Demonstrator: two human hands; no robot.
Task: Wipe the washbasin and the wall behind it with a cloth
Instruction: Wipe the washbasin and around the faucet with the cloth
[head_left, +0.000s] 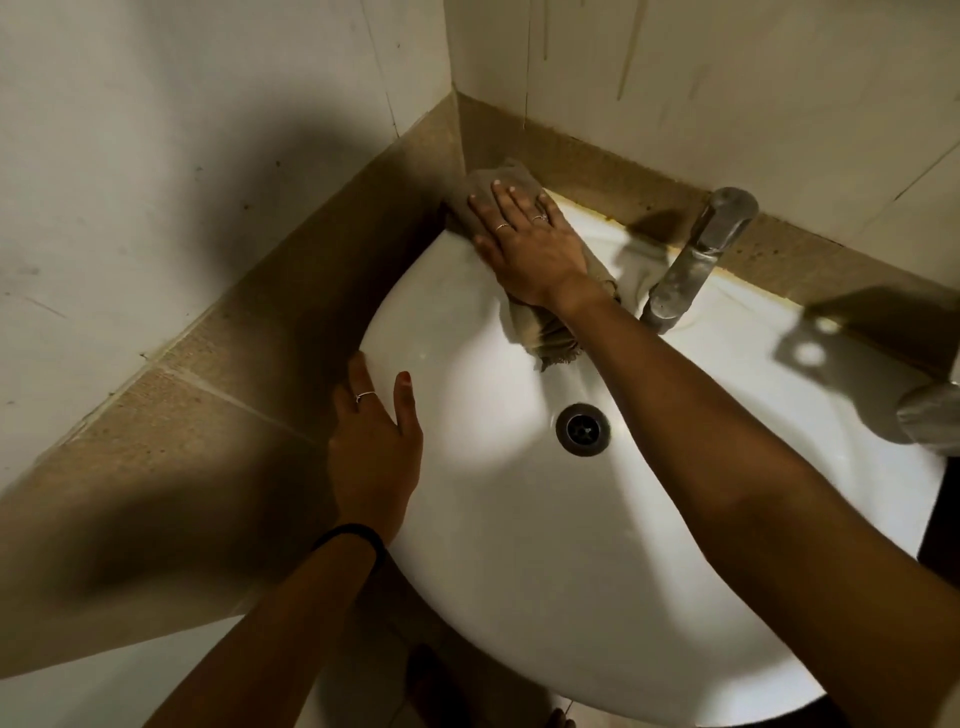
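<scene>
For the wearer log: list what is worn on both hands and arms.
Left hand: one thin silver ring, and a black band around the wrist. Right hand: two thin silver rings, one bearing a small ornament. Both forearms are bare, with no sleeves, gloves or watch visible.

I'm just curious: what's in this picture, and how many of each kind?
Hands: 2 (left hand, right hand)
Cloth: 1
Washbasin: 1
Tap: 1
Drain: 1
Finger rings: 3
Wristband: 1
Total: 10
</scene>
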